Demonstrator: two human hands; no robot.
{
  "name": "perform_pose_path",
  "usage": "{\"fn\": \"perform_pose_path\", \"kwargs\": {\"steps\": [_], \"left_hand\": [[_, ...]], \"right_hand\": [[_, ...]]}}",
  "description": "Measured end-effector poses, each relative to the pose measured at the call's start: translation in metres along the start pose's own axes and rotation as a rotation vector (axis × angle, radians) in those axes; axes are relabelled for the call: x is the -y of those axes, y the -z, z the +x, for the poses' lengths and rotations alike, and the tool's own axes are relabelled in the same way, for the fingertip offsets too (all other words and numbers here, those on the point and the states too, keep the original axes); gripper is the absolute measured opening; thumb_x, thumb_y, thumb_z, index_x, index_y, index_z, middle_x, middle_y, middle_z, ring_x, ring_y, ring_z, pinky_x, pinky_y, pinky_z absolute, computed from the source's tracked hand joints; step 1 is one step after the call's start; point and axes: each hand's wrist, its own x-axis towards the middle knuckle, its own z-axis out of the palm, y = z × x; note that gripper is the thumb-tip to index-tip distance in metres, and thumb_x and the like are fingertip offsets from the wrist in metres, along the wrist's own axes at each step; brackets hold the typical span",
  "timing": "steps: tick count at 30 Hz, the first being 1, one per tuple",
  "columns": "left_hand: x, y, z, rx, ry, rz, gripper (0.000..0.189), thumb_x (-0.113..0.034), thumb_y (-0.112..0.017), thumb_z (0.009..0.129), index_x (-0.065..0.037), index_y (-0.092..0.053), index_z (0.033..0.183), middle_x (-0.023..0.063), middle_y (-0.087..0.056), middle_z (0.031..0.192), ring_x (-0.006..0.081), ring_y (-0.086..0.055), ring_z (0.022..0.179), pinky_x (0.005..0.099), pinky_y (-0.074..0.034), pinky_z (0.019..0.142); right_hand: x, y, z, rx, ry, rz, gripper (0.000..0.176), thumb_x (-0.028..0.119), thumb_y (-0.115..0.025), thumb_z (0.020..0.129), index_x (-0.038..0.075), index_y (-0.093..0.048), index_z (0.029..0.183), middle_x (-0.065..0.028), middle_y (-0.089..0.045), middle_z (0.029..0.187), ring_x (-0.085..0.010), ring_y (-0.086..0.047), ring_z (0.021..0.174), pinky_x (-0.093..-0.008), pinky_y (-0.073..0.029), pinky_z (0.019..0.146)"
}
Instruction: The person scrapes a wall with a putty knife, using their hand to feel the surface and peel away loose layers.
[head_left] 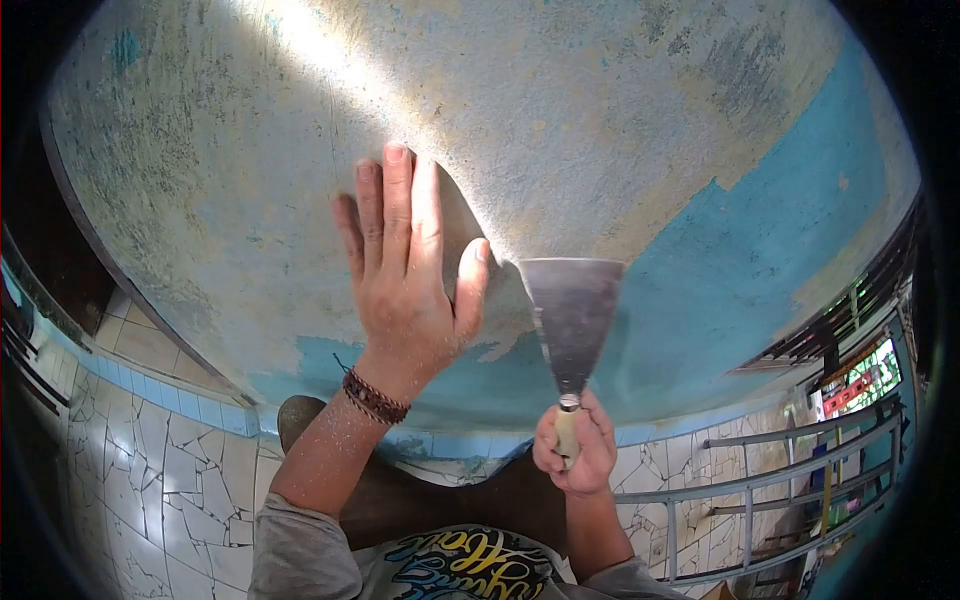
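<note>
Flat against the wall [280,210], my left hand [405,270] has its fingers stretched upward and its thumb out to the side. Pale dust speckles the back of this hand and the forearm, and a braided bracelet circles the wrist. My right hand [578,445] is wrapped round the pale handle of a putty knife [575,315]. Its wide metal blade points up, with the straight edge right at the wall. Turquoise paint [690,290] covers the wall's lower right; around my left hand the surface is grey and scraped.
A bright strip of light [340,65] crosses the wall diagonally. Below lies a floor of broken white tiles [160,480], with a blue tiled skirting [190,405]. Metal railings [770,480] curve along the lower right. A dark doorway [60,240] is at the far left.
</note>
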Motion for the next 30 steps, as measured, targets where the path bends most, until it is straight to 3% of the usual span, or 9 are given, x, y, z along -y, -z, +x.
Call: {"fn": "perform_pose_path", "kwargs": {"steps": [2, 3, 6, 16, 30], "left_hand": [[-0.006, 0.003, -0.009, 0.024, -0.033, -0.149, 0.06, -0.01, -0.06, 0.086, 0.011, -0.041, 0.139, 0.032, -0.042, 0.143, 0.0488, -0.03, 0.14, 0.059, -0.016, 0.115], [-0.011, 0.005, -0.019, 0.047, -0.044, -0.178, 0.056, -0.004, -0.057, 0.085, 0.01, -0.043, 0.137, 0.0317, -0.045, 0.14, 0.0494, -0.036, 0.137, 0.0601, -0.019, 0.114], [-0.016, -0.004, -0.038, 0.042, -0.151, -0.229, 0.05, 0.001, -0.055, 0.082, 0.006, -0.051, 0.131, 0.0284, -0.052, 0.135, 0.046, -0.049, 0.127, 0.0581, -0.027, 0.113], [-0.012, -0.008, -0.017, -0.018, -0.233, -0.11, 0.038, 0.001, -0.055, 0.082, 0.004, -0.063, 0.119, 0.0221, -0.062, 0.126, 0.0369, -0.058, 0.121, 0.0513, -0.04, 0.108], [-0.012, -0.009, -0.017, -0.029, -0.22, -0.147, 0.041, 0.003, -0.056, 0.079, 0.004, -0.063, 0.12, 0.0225, -0.061, 0.127, 0.0375, -0.057, 0.122, 0.0521, -0.039, 0.109]], "right_hand": [[0.001, -0.015, 0.013, 0.08, 0.015, -0.063, 0.046, 0.02, -0.042, 0.103, 0.0, -0.04, 0.144, -0.0143, -0.057, 0.076, -0.0098, -0.045, 0.048, -0.0215, -0.034, 0.042], [0.002, -0.021, 0.022, 0.089, 0.005, -0.077, 0.047, 0.02, -0.042, 0.103, 0.0, -0.04, 0.144, -0.0138, -0.057, 0.075, -0.0096, -0.044, 0.048, -0.0213, -0.033, 0.042], [0.005, -0.039, 0.045, 0.082, -0.036, -0.103, 0.048, 0.021, -0.042, 0.102, -0.001, -0.039, 0.145, -0.0114, -0.057, 0.074, -0.0084, -0.042, 0.046, -0.0206, -0.032, 0.041], [-0.005, -0.056, 0.062, 0.043, -0.079, 0.026, 0.049, 0.024, -0.042, 0.102, -0.002, -0.04, 0.144, -0.0091, -0.056, 0.072, -0.0084, -0.041, 0.045, -0.0204, -0.033, 0.041], [-0.005, -0.061, 0.061, 0.019, -0.031, -0.051, 0.048, 0.022, -0.041, 0.102, -0.003, -0.04, 0.143, -0.0082, -0.055, 0.071, -0.0076, -0.04, 0.045, -0.0199, -0.032, 0.041]]}}
